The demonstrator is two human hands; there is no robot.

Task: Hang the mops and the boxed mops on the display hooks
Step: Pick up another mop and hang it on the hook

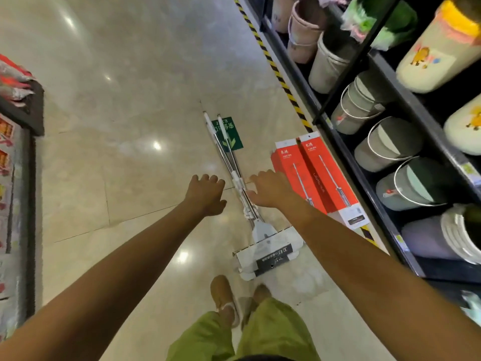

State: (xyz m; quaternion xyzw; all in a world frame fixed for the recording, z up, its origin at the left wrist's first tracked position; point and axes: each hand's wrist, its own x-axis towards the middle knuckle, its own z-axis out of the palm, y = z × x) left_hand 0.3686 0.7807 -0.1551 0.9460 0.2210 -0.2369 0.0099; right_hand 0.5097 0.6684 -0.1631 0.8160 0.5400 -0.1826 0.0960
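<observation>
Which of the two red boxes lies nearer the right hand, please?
The left box, beside the loose mops: the right hand overlaps its edge; the other box lies by the shelf.

My right hand (268, 188) covers part of the mop poles (237, 181). My forearm (351, 238) hides the red boxes' (320, 173) near corner. At nine o'clock, the picture's edge cuts off a rack (23, 113).

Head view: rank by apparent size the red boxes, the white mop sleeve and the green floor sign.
1. red boxes, as a pair.
2. white mop sleeve, nearer the camera, so unsure.
3. green floor sign, farthest away.
</observation>
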